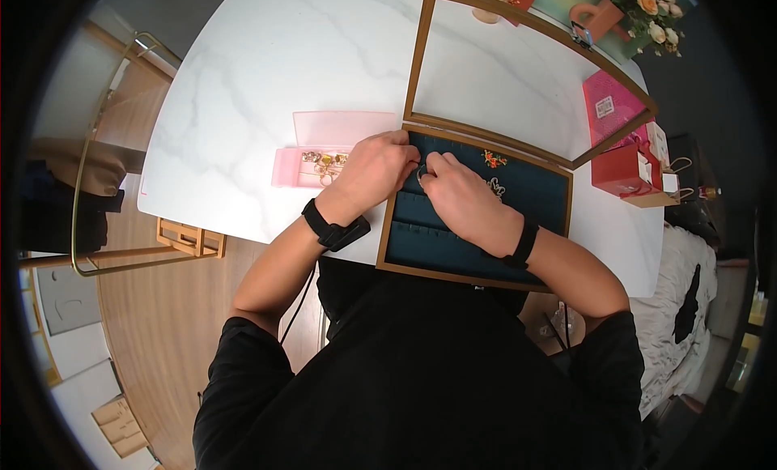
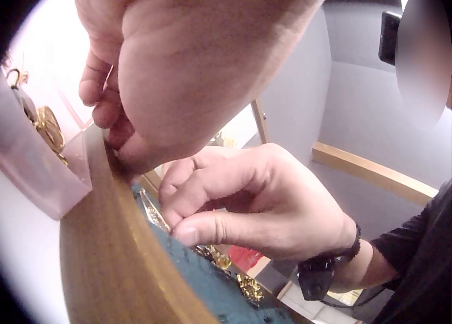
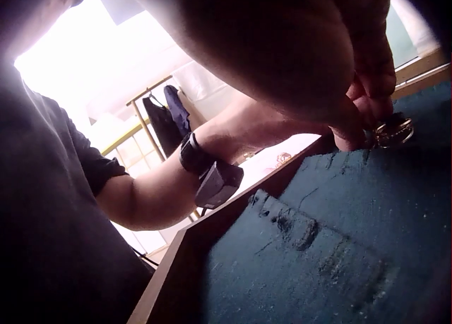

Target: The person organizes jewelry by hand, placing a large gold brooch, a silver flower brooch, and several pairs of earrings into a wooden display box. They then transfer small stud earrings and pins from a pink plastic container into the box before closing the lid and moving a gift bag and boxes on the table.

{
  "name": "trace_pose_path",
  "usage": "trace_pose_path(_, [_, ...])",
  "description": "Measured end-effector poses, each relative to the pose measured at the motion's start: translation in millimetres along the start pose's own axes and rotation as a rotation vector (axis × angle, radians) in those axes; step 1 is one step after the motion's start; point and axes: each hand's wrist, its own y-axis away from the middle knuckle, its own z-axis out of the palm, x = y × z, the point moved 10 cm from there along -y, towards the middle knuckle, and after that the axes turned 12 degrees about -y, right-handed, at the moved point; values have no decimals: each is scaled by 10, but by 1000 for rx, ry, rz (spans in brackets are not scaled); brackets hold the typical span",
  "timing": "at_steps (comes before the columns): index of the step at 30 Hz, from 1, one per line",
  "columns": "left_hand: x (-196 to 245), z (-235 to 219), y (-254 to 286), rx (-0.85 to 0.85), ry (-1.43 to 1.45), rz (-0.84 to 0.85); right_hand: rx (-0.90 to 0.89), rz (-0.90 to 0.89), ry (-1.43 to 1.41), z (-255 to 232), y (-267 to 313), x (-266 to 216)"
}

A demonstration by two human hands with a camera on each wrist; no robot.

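A wooden jewelry box with dark teal lining lies in front of me, its glass lid raised. My left hand is at its upper left corner, fingers curled and bunched at the inner edge; whether they hold anything I cannot tell. Close beside it, my right hand pinches a thin, shiny looped piece of jewelry with thumb and fingers, low over the lining. An orange flower-shaped ornament and a pale chain-like piece lie on the lining beyond my right hand.
Left of the jewelry box sits an open pink case with gold jewelry inside. Beyond the raised lid stand flowers and an orange jug-like vase. Red and pink gift bags crowd the table's right side. A clothes rack stands at left.
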Motion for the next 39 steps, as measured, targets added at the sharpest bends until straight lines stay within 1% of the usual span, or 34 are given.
trace_pose_path(6, [13,23,-30,-33,30,2,-31,21,-32,20,8,37])
trace_pose_path(8, [5,20,-44,-34,38,9,-32,75,-32,9,18,70])
trace_pose_path(10, [10,50,-48,-99,130,19,-32,96,-26,12,31,69])
trace_pose_path(11, [16,9,-49,-99,130,19,-33,118,-20,14,36,85])
trace_pose_path(13, [-39,-22,-27,-154,146,-69,-40,147,-52,12,42,111])
trace_pose_path(14, [-41,-18,-9,-154,146,-70,-47,176,-83,15,47,134])
trace_pose_path(15, [-33,-60,6,-103,109,-51,-47,175,-84,6,42,123])
trace_pose_path(16, [-26,-111,24,-53,70,-33,-37,220,-118,-8,39,151])
trace_pose_path(17, [-28,-120,41,-53,68,-37,-26,264,-152,-15,36,181])
trace_pose_path(20, [-33,-115,69,-60,75,-53,-27,294,-197,-7,-2,234])
trace_pose_path(24, [-23,-135,79,-43,78,-43,-41,251,-175,-9,-6,185])
trace_pose_path(26, [-19,-147,83,-33,74,-39,-72,302,-259,18,13,216])
trace_pose_path(27, [-15,-142,81,-35,71,-32,-73,300,-258,-5,9,206])
trace_pose_path(29, [-18,-136,80,-36,66,-27,-93,370,-340,-15,23,246])
trace_pose_path(33, [-11,-131,71,-32,53,-24,-112,360,-319,24,58,242])
trace_pose_path(35, [-13,-130,63,-30,48,-25,-97,308,-273,12,61,191])
trace_pose_path(39, [-10,-91,57,-32,48,-14,-87,264,-274,34,66,184])
